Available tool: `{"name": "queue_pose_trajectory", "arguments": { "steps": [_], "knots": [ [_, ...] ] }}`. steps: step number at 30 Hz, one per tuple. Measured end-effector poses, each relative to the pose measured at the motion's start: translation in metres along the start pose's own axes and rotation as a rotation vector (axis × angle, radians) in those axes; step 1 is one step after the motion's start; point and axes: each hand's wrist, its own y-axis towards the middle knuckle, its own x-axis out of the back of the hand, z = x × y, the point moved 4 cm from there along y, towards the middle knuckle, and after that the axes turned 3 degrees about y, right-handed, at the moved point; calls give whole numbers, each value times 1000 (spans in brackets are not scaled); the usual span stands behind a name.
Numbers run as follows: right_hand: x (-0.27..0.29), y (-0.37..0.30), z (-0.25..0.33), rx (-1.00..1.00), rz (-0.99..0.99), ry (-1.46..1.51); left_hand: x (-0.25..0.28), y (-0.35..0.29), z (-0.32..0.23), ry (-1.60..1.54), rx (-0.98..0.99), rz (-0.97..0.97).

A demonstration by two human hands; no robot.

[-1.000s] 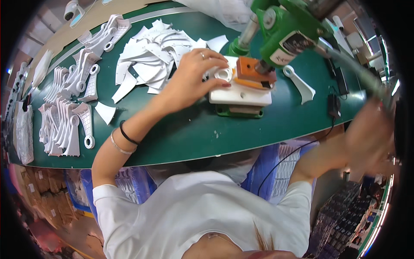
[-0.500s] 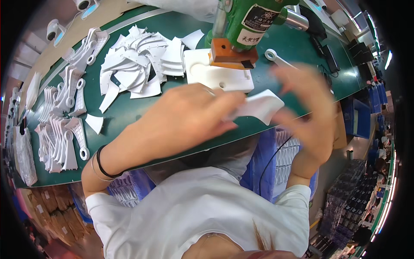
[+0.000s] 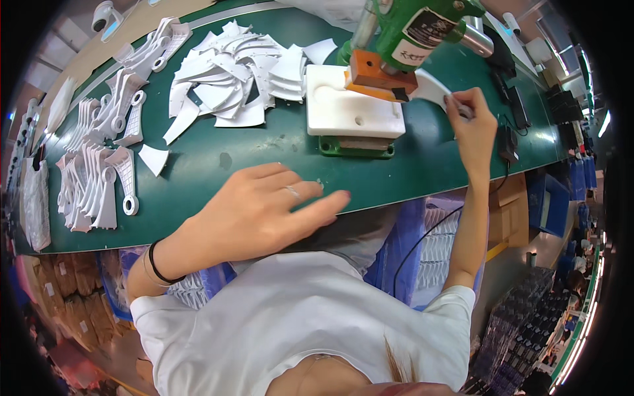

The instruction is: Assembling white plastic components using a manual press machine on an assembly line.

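My right hand (image 3: 472, 125) is to the right of the green press, fingers closed in a pinch on a white curved plastic part (image 3: 432, 89). The fingers partly cover its near end. Close to the table's front edge, my left hand (image 3: 267, 208) is held palm down with fingers stretched apart and holds nothing. Beyond it stands the green hand press (image 3: 413, 36), with an orange-brown block (image 3: 373, 72) on its ram. Under that block is a white fixture plate (image 3: 353, 112) with a round hole, on a green base.
A heap of white curved plates (image 3: 228, 79) lies left of the press. Farther left, white ringed brackets (image 3: 86, 188) stand in rows, beside a single white piece (image 3: 154, 160). Blue-lined crates (image 3: 432, 247) of white parts sit below the green table (image 3: 218, 158). A black cable hangs at right.
The white curved piece has left the space between my hands in front of the fixture. My right hand has reached out beside the press, while my left hand has come back toward the table edge.
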Motion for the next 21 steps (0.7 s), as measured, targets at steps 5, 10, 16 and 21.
{"name": "queue_pose_trajectory", "arguments": {
  "steps": [5, 10, 16, 21],
  "knots": [
    [-24, 3, -31, 178, 28, -214, 31, -39, 25, 95, 313, 38],
    [-6, -3, -31, 234, -19, -423, 63, -77, 69, 283, 570, -61],
    [12, -44, 104, 650, -298, -107, 116, -115, 162, 645, 641, -91],
    [-103, -32, 242, 1164, 85, 59, 115, -142, 276, 769, 740, 211]
  ]
}}
